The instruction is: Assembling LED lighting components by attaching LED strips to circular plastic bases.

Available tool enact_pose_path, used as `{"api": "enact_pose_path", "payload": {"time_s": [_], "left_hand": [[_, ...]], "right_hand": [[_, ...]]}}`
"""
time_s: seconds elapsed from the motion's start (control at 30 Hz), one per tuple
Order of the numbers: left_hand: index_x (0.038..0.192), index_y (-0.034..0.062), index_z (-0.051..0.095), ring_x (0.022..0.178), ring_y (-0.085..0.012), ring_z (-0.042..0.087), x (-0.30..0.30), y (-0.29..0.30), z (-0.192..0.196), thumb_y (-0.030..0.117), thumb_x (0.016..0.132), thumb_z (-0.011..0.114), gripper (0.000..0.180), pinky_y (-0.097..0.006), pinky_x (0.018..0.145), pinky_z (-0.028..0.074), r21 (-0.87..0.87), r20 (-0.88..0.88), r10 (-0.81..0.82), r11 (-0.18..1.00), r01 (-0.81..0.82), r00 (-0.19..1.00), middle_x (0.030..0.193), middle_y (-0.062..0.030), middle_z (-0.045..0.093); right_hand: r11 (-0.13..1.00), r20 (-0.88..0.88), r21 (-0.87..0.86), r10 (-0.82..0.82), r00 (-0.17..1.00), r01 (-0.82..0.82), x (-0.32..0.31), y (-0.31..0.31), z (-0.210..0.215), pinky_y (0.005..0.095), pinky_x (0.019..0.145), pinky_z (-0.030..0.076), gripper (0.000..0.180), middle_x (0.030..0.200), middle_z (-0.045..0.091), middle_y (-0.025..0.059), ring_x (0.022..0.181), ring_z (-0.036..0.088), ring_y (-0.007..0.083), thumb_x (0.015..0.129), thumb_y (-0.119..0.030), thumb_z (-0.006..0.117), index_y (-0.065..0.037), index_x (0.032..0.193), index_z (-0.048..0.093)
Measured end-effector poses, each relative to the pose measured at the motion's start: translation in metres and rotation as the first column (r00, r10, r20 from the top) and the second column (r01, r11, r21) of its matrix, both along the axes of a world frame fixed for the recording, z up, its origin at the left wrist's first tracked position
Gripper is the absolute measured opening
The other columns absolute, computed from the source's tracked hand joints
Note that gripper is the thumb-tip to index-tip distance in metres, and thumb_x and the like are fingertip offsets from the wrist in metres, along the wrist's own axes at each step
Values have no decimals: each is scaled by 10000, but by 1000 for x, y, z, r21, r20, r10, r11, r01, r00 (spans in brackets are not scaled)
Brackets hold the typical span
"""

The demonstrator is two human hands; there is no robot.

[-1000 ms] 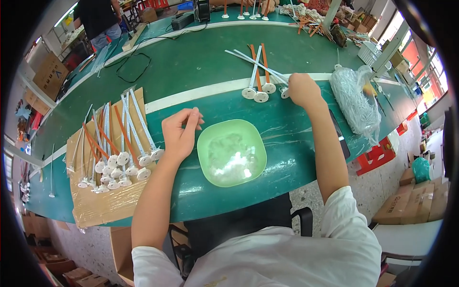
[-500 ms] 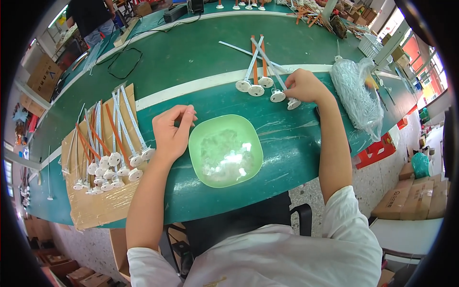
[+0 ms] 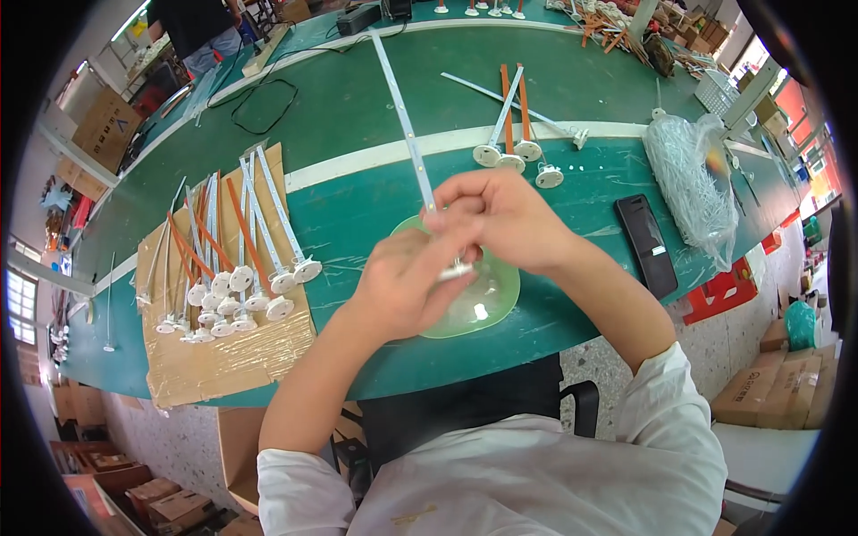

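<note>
Above the green bowl (image 3: 492,308), my two hands meet on a long pale strip (image 3: 404,116) dotted along its length, with a round white base (image 3: 456,271) at its lower end. My left hand (image 3: 398,281) is closed around the base end, and my right hand (image 3: 514,219) pinches the strip just above it. The fingers overlap, so the exact grip is partly hidden. Clear, shiny material lies in the bowl, largely covered by my hands. Beyond my right hand, a few similar white and orange strips with round bases (image 3: 487,155) lie on the green table.
On the left, a cardboard sheet (image 3: 241,362) bears many white and orange strips with round bases (image 3: 222,284). A black phone (image 3: 646,246) and a clear plastic bag of strands (image 3: 688,188) lie to the right. A black cable (image 3: 268,105) and a person (image 3: 192,31) are farther back.
My right hand has brought a strip from the group at the back right to over the bowl. My left hand has moved right and closed on its base end. The phone is now uncovered.
</note>
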State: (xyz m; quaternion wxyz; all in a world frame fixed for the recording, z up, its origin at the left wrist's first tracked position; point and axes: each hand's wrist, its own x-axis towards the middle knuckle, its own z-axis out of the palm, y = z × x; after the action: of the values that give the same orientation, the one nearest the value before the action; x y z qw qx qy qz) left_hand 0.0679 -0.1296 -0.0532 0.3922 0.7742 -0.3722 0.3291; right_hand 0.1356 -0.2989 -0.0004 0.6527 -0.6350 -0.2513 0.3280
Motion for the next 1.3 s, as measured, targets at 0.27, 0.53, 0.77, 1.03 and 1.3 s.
{"api": "enact_pose_path", "payload": {"time_s": [0.27, 0.53, 0.77, 1.03, 1.3], "left_hand": [[1278, -24, 572, 844, -204, 753, 4, 10, -12, -8, 921, 586, 358, -293, 768, 576, -123, -338, 123, 977, -173, 933, 991, -149, 738], [1229, -16, 580, 893, -255, 755, 4, 4, -8, -68, 851, 603, 382, -314, 783, 582, -5, -300, 139, 989, -147, 944, 986, -156, 737], [1200, -11, 574, 808, -316, 724, 5, 4, -12, -48, 843, 626, 363, -348, 700, 566, 53, -252, 176, 984, -168, 952, 920, -153, 727], [1197, 20, 572, 786, -372, 701, 5, 9, -10, 18, 880, 671, 332, -385, 649, 547, -67, -390, 87, 990, -123, 917, 928, -181, 713], [1151, 36, 609, 733, -350, 694, 9, 19, -2, 103, 908, 670, 259, -382, 643, 539, 190, -206, 351, 930, -315, 913, 843, -184, 697]], "right_hand": [[942, 696, 213, -332, 637, 258, -13, -1, -35, 276, 659, 569, 192, 923, 729, 101, 796, 707, 153, 859, -61, 733, 23, 1027, 694], [900, 887, 363, -413, 208, 240, -11, 3, -47, 255, 567, 549, 202, 753, 716, 80, 623, 703, 174, 704, -16, 768, -15, 898, 715], [910, 889, 326, -387, 243, 258, -12, 1, -47, 262, 586, 551, 205, 783, 727, 100, 648, 713, 186, 707, -7, 753, -12, 908, 714], [957, 849, 233, -286, 444, 170, -5, -4, -46, 278, 645, 555, 163, 856, 742, 121, 730, 735, 224, 813, 17, 722, 4, 975, 737], [938, 885, 182, -287, 366, 294, -8, 2, -46, 305, 634, 555, 174, 906, 733, 132, 742, 721, 235, 829, -21, 718, 2, 1001, 707]]}}
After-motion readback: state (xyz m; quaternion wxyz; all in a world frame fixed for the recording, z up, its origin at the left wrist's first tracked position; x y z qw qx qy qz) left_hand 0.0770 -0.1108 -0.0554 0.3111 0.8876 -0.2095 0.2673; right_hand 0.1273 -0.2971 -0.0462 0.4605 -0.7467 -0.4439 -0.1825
